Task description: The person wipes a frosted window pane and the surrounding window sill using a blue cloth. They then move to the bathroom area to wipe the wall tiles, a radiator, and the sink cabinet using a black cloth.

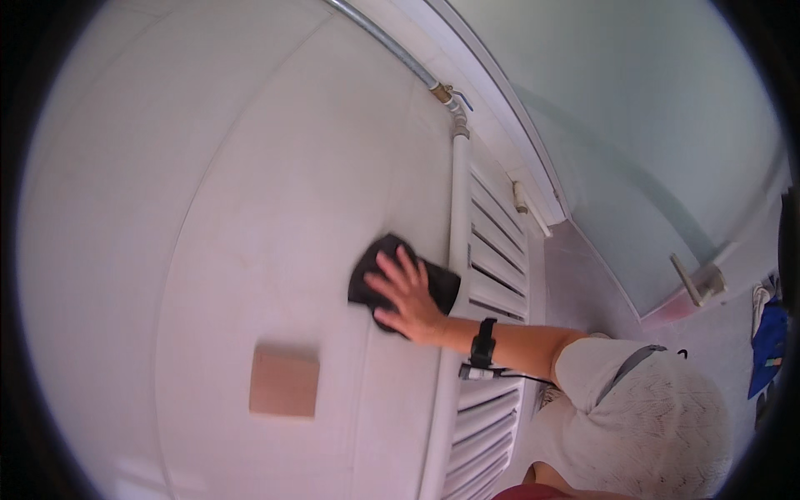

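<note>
One bare arm with a black wrist strap reaches from the right to a pale tiled wall (281,187). At its end my left hand (406,297) presses a black cloth (375,275) flat against the wall, just above the white radiator (460,206). The fingers are spread over the cloth, and part of it folds out beside the palm. A light brown square box (284,382) stands out from the wall, apart from the cloth. My right hand is out of view.
A metal pipe (387,40) with a brass valve (442,94) joins the radiator's end. A frosted glass door (644,125) with a lever handle (687,281) is at the right. Blue fabric (767,344) lies near the right rim.
</note>
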{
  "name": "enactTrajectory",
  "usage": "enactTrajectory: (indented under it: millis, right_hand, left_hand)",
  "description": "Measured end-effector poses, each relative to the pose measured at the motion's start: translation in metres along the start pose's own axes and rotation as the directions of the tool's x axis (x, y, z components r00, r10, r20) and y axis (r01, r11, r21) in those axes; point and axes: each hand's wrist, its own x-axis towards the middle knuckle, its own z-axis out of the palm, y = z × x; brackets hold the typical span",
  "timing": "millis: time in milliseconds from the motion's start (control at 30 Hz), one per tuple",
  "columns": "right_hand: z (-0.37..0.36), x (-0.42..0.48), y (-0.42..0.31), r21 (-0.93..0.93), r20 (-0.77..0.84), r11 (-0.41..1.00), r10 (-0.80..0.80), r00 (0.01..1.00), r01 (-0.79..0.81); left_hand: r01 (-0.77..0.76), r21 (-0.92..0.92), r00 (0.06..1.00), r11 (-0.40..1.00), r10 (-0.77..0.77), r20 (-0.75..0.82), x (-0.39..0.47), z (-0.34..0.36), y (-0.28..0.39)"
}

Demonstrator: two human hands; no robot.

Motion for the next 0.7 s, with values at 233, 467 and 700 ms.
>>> enactTrajectory:
  millis: [233,467,700]
  right_hand:
    - [-0.022,0.208,0.213,0.022,-0.325,0.950,0.303,0.896,-0.313]
    - [-0.076,0.341,0.335,0.101,-0.403,0.803,0.573,0.714,-0.587]
    - [-0.048,0.321,0.138,-0.052,-0.154,0.952,-0.307,0.939,0.303]
  left_hand:
    - [-0.040,0.041,0.999,0.998,0.041,-0.022,0.102,-0.012,0.052]
    - [-0.042,0.064,0.996,0.997,0.047,-0.077,0.162,-0.011,0.077]
    - [0.019,0.115,0.998,0.993,-0.011,-0.070,0.164,-0.021,0.093]
